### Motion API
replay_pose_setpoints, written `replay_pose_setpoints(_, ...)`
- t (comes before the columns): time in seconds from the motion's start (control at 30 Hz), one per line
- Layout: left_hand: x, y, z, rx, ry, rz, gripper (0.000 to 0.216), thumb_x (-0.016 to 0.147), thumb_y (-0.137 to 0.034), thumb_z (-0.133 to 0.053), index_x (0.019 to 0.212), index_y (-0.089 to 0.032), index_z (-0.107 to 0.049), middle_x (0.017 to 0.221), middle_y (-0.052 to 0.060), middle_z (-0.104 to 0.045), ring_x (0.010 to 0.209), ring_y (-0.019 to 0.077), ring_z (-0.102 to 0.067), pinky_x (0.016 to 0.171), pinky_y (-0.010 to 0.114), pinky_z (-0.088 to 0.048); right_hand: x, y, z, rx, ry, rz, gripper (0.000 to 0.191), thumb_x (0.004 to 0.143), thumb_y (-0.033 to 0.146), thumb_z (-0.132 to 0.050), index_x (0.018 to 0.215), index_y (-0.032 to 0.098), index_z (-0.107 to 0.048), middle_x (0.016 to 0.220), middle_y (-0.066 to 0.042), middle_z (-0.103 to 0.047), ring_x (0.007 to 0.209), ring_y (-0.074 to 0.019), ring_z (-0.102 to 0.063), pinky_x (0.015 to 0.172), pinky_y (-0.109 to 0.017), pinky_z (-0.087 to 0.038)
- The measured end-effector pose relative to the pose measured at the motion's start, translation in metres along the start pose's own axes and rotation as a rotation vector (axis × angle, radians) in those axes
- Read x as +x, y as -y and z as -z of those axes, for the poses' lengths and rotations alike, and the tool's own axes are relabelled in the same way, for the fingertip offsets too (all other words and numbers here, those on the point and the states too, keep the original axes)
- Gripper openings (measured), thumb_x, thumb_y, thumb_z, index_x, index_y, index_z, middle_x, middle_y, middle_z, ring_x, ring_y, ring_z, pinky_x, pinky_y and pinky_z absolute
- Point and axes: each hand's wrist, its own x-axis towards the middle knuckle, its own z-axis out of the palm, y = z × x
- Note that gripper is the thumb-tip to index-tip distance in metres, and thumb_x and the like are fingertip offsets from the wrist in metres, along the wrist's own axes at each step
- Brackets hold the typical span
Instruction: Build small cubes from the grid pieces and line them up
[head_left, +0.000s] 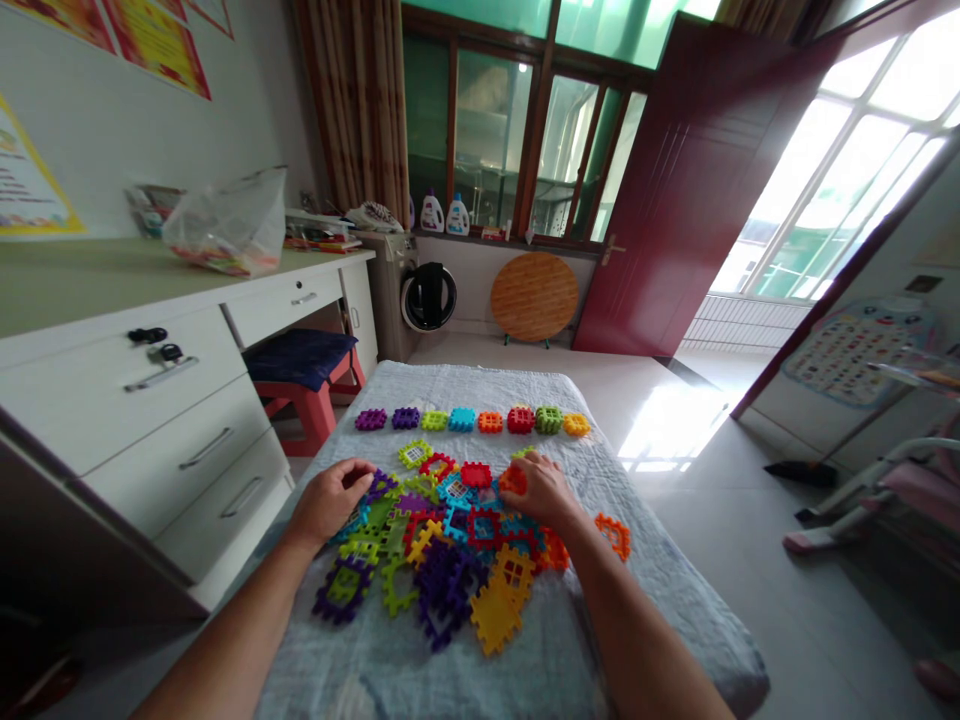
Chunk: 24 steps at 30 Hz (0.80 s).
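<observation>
My left hand is at the left edge of a pile of interlocking plastic building tiles, its fingers curled and thumb near the index finger. A purple tile lies right at those fingertips; whether it is gripped is unclear. On the pile's right side, my right hand has its fingers closed on an orange tile, which they partly cover. Between the hands are a red tile, a blue window tile and green ones. Dark purple tiles and a yellow tile lie nearer to me.
Beyond the pile, a row of assembled blocks, including a cyan block, crosses the cloth-covered surface. One orange tile sits apart at right. A desk with drawers and a red stool stand left; an open door is behind.
</observation>
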Motion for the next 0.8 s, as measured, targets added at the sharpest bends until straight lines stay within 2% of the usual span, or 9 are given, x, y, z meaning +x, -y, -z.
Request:
replay_pose_setpoints(0.43,0.001,0.002,-0.001,0.005,0.0,-0.009,0.03,0.071,-0.046,-0.054,0.084,-0.021,-0.065,0.084,0.002,-0.072,0.081,0.0211,-0.066,0.076,0.028,-0.05,0.0,-0.004,0.0,0.08,0.029,0.009,0.052,0.065,0.031,-0.066,0.116,0.021,-0.058,0.109,-0.007,-0.062,0.103,-0.0249,-0.052,0.09,-0.036,-0.035)
replay_pose_setpoints(0.8,0.0,0.0,0.0,0.011,-0.001,0.004,0.029,0.071,-0.045,-0.054,0.083,-0.022,-0.065,0.085,0.001,-0.072,0.082,0.0211,-0.065,0.077,0.028,-0.05,-0.002,-0.01,0.003,0.125,0.039,0.07,0.057,0.064,0.028,-0.069,0.119,0.022,-0.056,0.112,-0.007,-0.062,0.106,-0.0253,-0.051,0.092,-0.037,-0.036)
